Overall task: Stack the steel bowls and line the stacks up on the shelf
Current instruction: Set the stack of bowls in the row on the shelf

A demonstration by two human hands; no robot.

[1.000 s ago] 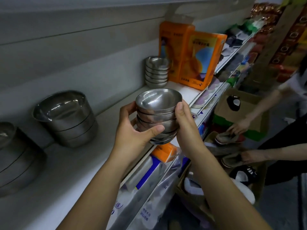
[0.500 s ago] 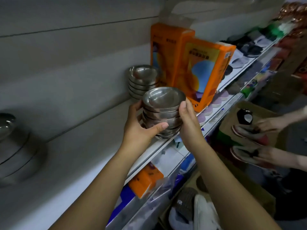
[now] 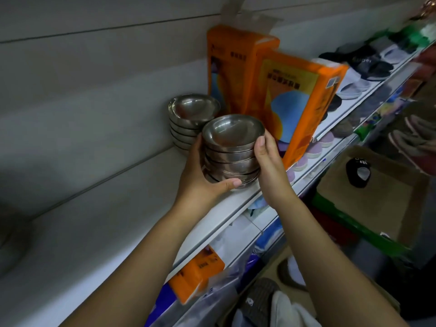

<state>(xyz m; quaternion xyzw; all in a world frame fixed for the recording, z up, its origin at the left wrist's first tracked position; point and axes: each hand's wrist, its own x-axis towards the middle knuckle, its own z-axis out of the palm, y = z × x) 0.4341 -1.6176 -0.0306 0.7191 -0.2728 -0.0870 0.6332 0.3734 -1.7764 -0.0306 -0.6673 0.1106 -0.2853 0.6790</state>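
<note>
White shelf [image 3: 99, 232] runs along a grey panelled shop wall, orange boxes [image 3: 299, 109] standing further down. One bowl stack [image 3: 188, 119] already sits there; a second stack [image 3: 232, 149], clamped between left hand [image 3: 200, 182] and right hand [image 3: 271, 171], rests near the front edge beside it, seemingly nearly placed.

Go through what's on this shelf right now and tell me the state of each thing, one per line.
Held bowl stack: nested, gripped by both hands, at shelf front edge.
Left hand: closed on stack.
Right hand: closed on stack.
Rear bowl stack: nested, standing free.
Orange boxes: upright.
</note>
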